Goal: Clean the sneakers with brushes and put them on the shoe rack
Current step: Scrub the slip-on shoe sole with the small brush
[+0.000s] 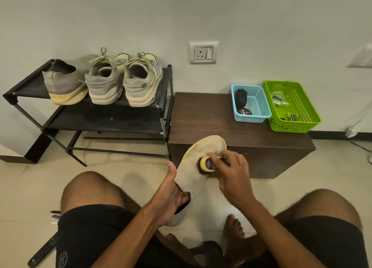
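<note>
Here the left hand (171, 197) holds a cream mesh sneaker (198, 167) from inside, its fingers pushed into the opening and the thumb lying along the outer side; the shoe is in the air between the knees, toe pointing away toward a low brown cabinet (211, 116). The right hand (234, 173) grips a yellow-backed brush (207, 165), fingers curled around it, and the dark bristles press on the upper near the toe; the brush is blurred. On the top shelf of the black shoe rack (167, 90), just left of the cabinet, stand a pair of grey-and-cream laced sneakers (122, 80) and one grey slip-on sneaker (64, 84), heels toward the camera. On the cabinet sit a blue basket (261, 100), with a round polish tin (243, 112) inside, and a green basket (302, 106) touching it. A wall socket (203, 52) is above.
</note>
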